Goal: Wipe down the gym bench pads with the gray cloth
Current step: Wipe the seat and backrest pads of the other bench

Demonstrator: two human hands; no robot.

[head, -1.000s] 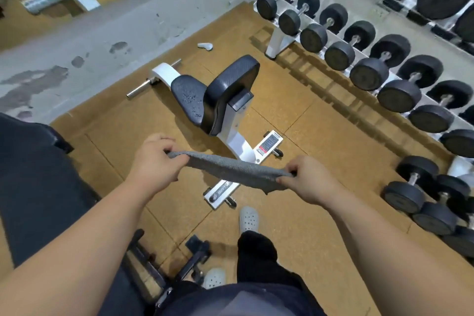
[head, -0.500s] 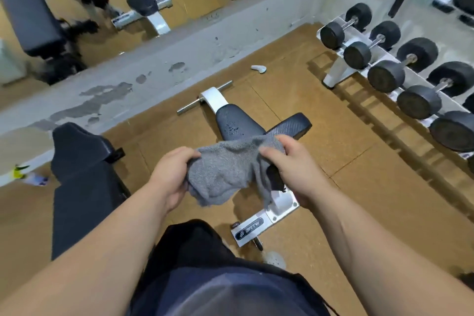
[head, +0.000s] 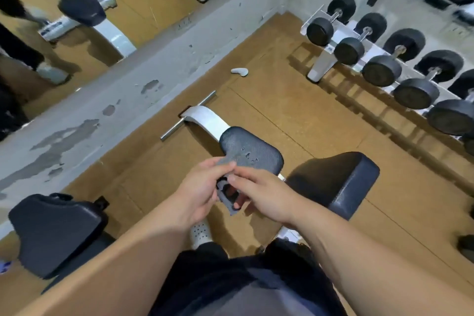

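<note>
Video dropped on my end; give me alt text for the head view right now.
Left hand and right hand grip the bunched gray cloth between them, over the bench's seat pad in this view, with the back pad just right of it. Dumbbells line a rack at upper right; another dark pad sits lower left.

Both hands meet mid-frame: the left hand and the right hand pinch a bunched gray terry cloth between their fingers, overlapping the near edge of the black textured seat pad. Just right of it rises the wider black back pad. A curved white metal frame runs from the seat toward the wall. Black round dumbbells line the right side, and a second black padded bench sits lower left.
</note>
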